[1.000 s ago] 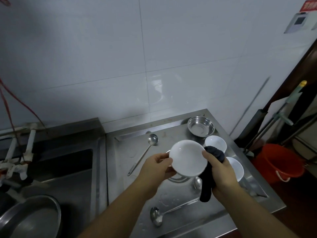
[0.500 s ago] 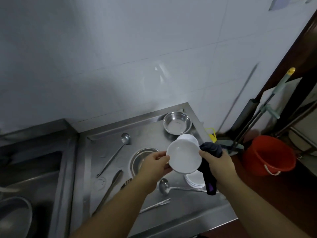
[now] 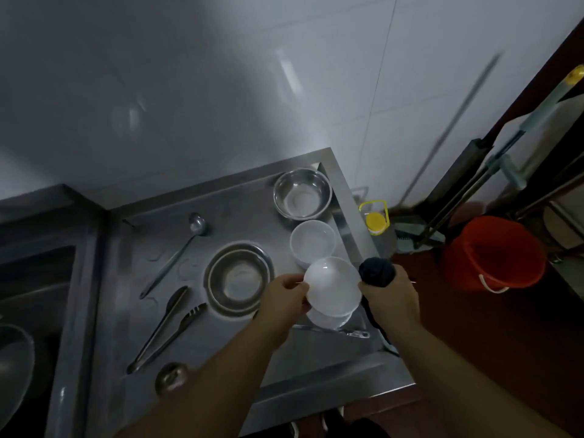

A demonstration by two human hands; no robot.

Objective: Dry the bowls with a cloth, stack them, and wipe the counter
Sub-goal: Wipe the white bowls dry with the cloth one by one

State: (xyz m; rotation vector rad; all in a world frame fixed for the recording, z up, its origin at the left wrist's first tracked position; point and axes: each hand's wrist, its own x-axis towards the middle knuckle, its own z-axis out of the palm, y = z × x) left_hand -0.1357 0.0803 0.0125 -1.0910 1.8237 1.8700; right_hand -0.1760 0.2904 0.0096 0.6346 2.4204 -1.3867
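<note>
Steel counter (image 3: 240,352); white glossy bowl (image 3: 333,287) held, dark cloth (image 3: 377,273) bunched.

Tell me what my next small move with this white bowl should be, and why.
Probably lower the held bowl onto the white bowl just beneath it. The left hand grips its rim, and the right hand holds the dark cloth off to the side.

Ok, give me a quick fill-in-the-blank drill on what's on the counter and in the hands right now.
1. The left hand holds a white ____ by its rim.
2. The right hand grips a dark ____.
3. The tongs lie on the counter to the ____ of the larger steel bowl.
4. The bucket on the floor is ____.

Missing words: bowl; cloth; left; red
</note>
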